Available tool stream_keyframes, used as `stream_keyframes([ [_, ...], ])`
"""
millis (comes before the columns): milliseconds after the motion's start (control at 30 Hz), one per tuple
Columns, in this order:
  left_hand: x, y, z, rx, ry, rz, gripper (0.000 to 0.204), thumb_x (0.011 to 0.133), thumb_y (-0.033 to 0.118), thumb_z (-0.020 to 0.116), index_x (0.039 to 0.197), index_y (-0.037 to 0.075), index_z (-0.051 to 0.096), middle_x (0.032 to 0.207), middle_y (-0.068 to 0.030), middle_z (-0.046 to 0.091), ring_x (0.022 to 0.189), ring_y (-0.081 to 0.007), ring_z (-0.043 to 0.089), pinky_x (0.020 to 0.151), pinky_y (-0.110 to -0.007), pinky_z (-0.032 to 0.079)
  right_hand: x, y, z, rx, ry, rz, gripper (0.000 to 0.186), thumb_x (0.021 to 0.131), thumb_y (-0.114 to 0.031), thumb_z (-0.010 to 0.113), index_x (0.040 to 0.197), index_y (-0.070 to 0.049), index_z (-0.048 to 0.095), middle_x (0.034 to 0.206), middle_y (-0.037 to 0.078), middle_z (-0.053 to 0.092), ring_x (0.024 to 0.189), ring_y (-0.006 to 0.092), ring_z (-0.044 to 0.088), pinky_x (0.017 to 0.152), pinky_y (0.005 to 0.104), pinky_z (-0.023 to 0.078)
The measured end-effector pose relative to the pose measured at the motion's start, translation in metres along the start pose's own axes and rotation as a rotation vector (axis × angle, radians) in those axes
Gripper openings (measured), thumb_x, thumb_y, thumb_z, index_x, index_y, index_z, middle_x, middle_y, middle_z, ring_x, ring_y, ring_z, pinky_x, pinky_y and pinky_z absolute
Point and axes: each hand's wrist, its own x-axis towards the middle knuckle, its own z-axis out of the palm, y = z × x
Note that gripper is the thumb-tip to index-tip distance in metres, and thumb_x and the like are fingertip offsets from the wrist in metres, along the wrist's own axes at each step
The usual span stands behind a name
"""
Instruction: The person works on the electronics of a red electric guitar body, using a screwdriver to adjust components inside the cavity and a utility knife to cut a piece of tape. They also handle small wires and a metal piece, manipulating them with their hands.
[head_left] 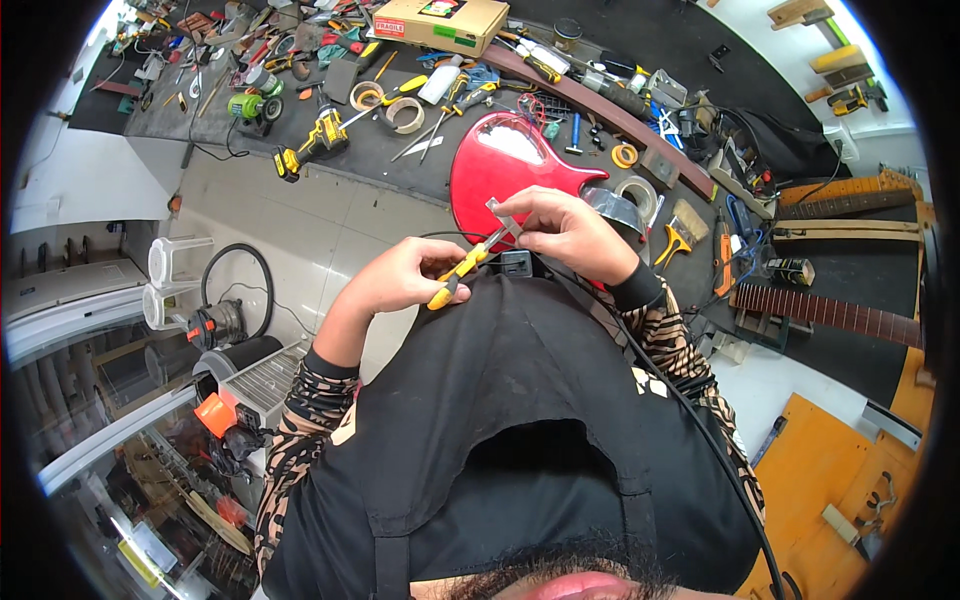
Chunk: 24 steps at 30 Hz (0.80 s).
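Note:
My left hand (pixel 410 280) is closed round a yellow-and-black-handled tool (pixel 452 280), tilted with its metal end up to the right. My right hand (pixel 560 230) grips a small flat metal piece (pixel 506 218) between fingers and thumb, and the tool's tip meets it or lies just beside it. Behind both hands a glossy red guitar body (pixel 480 170) lies on the dark, cluttered bench (pixel 370 170). A small dark rectangular object (pixel 516 264) with cables is just below my right hand, in front of my black apron (pixel 480 350).
A cordless drill (pixel 310 148), tape rolls, brushes and several tools crowd the bench. A cardboard box (pixel 450 22) sits at the back. Guitar necks (pixel 830 310) are at the right. A vacuum (pixel 215 325) stands on the floor at left, near a metal-and-orange machine (pixel 240 400).

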Motion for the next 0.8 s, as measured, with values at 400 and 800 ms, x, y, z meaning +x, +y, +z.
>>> stream_keyframes([
  [400, -0.001, 0.012, 0.002, -0.015, -0.005, 0.014, 0.051, 0.088, 0.02, 0.095, 0.13, -0.003, 0.077, 0.105, 0.0019, 0.074, 0.095, -0.005, 0.064, 0.088, -0.026, 0.053, 0.0, -0.008, 0.005, -0.141, -0.027, -0.032, 0.051, 0.093, 0.008, 0.07, 0.143, -0.004, 0.072, 0.131, 0.005, 0.069, 0.109, 0.0132, 0.069, 0.099, 0.0308, 0.056],
  [800, 0.001, 0.004, 0.001, -0.003, 0.017, 0.057, 0.045, 0.09, 0.023, 0.095, 0.122, -0.003, 0.079, 0.088, 0.0056, 0.065, 0.079, -0.0034, 0.054, 0.071, -0.025, 0.044, 0.003, -0.006, 0.007, -0.163, -0.032, -0.043, 0.052, 0.092, 0.009, 0.069, 0.143, -0.004, 0.071, 0.129, 0.004, 0.068, 0.102, 0.0125, 0.067, 0.094, 0.0307, 0.056],
])
